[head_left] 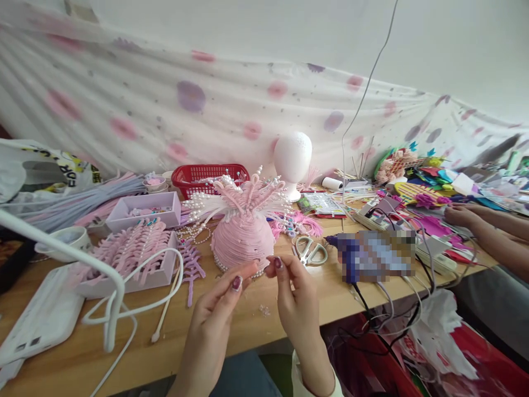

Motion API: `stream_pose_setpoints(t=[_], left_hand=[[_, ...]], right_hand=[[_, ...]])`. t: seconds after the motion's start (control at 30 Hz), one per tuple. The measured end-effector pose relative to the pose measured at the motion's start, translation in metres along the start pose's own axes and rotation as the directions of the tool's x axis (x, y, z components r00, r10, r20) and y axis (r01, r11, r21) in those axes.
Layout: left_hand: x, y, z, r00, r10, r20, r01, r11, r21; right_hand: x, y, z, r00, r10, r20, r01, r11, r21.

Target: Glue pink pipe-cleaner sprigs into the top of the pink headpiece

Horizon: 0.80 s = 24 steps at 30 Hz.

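Observation:
My left hand (219, 309) and my right hand (295, 295) meet above the table's front part, thumbs and fingers pinched together. Whatever lies between the fingertips is too small to make out. Just behind them stands a pink dome-shaped headpiece (242, 242), wrapped in fuzzy strips. Looped pink stems and fans of white pearl sprays (202, 207) rise from its top, and a row of pearls runs round its lower edge. A few tiny clear bits (264, 310) lie on the wood below my hands.
Left are a box of pink fuzzy pieces (140, 253), a white power bank (41, 314) and a looping white cable (118, 286). Behind stand a red basket (209, 172) and a white foam head (292, 160). Scissors (309, 252) lie right, near cables and another person's arms (487, 226).

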<state>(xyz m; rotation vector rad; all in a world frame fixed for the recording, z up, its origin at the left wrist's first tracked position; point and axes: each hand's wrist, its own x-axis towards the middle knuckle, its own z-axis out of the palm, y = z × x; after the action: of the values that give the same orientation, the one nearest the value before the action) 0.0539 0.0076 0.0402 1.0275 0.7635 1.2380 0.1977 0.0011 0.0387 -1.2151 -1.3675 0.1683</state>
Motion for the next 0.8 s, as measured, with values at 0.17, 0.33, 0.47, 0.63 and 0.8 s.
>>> stream_pose_setpoints(t=[0.17,0.33,0.47,0.63,0.8], left_hand=[[0.001,0.000,0.004,0.999,-0.036,-0.028,0.032,0.993,-0.115],[-0.010,0.006,0.008,0.978,0.197,-0.074,-0.167,0.938,0.303],[-0.014,0.008,0.005,0.966,0.259,0.010,-0.234,0.856,0.462],[-0.013,0.010,0.007,0.979,0.194,-0.068,-0.157,0.919,0.361],[-0.014,0.008,0.008,0.980,0.198,-0.003,-0.182,0.907,0.379]], right_hand=[[0.001,-0.012,0.000,0.995,-0.036,0.095,0.035,0.999,0.008],[-0.005,-0.020,0.006,0.986,-0.108,0.126,0.120,0.988,-0.094],[-0.006,-0.016,0.004,0.973,-0.164,0.161,0.189,0.970,-0.155],[-0.003,-0.016,-0.003,0.974,-0.122,0.192,0.145,0.983,-0.111],[-0.004,-0.016,0.001,0.970,-0.096,0.224,0.139,0.973,-0.183]])
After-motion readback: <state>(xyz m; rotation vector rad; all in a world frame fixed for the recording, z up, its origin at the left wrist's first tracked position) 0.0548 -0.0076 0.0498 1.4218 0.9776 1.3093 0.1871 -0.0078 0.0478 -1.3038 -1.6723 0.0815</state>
